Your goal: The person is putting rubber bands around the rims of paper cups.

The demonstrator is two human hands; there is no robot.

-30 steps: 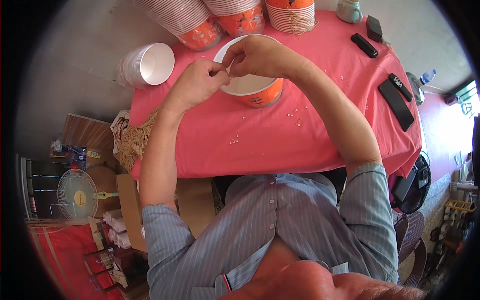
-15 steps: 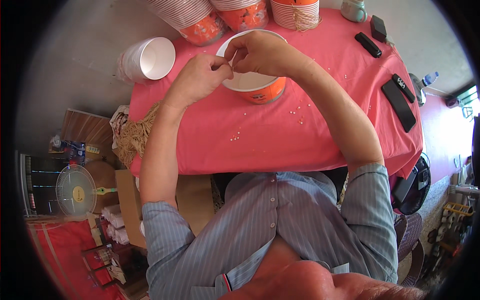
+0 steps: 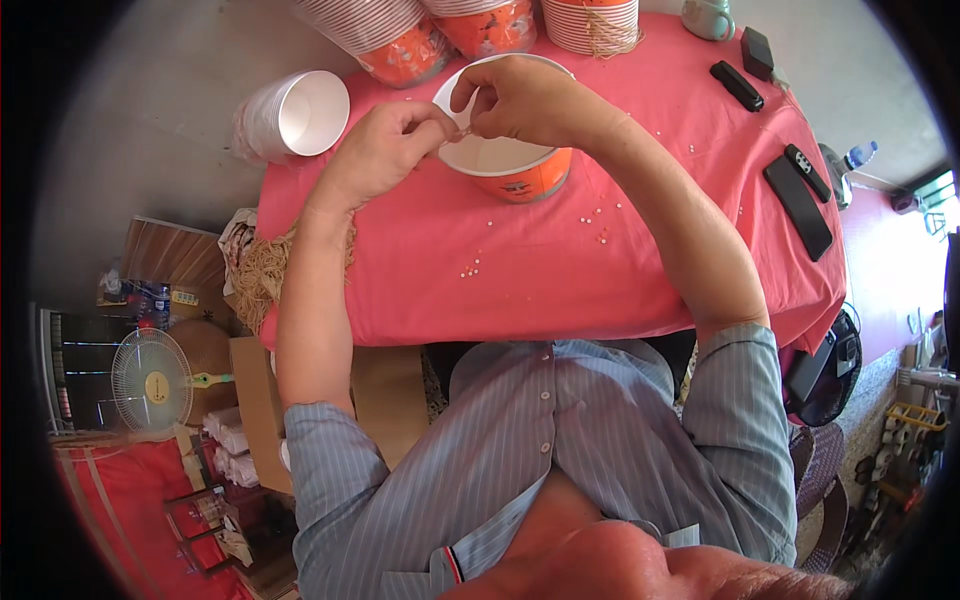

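A large paper bucket (image 3: 525, 186), orange outside and white inside, stands on the pink-covered table below my hands. My left hand (image 3: 388, 150) is closed in a pinch at the left of its rim. Over its mouth, my right hand (image 3: 530, 100) also pinches, thumb against curled fingers. The fingertips of both hands almost meet, and a tiny pale thing shows between them, too small to name. Small white and orange beads (image 3: 470, 268) lie scattered on the cloth nearer me. By my left forearm hangs a bundle of tan strings (image 3: 268, 268) at the table's edge.
Stacks of orange paper buckets (image 3: 590, 30) line the far edge; white ones (image 3: 312, 112) lie sideways at left. A mug (image 3: 708, 18), a black phone-like slab (image 3: 797, 210) and a black device (image 3: 737, 86) sit at right. An open cardboard box (image 3: 388, 395) is below left.
My left hand has shifted slightly left, so the fingertips are a little farther apart. The right hand stays nearly in place, and the bucket has hardly moved.
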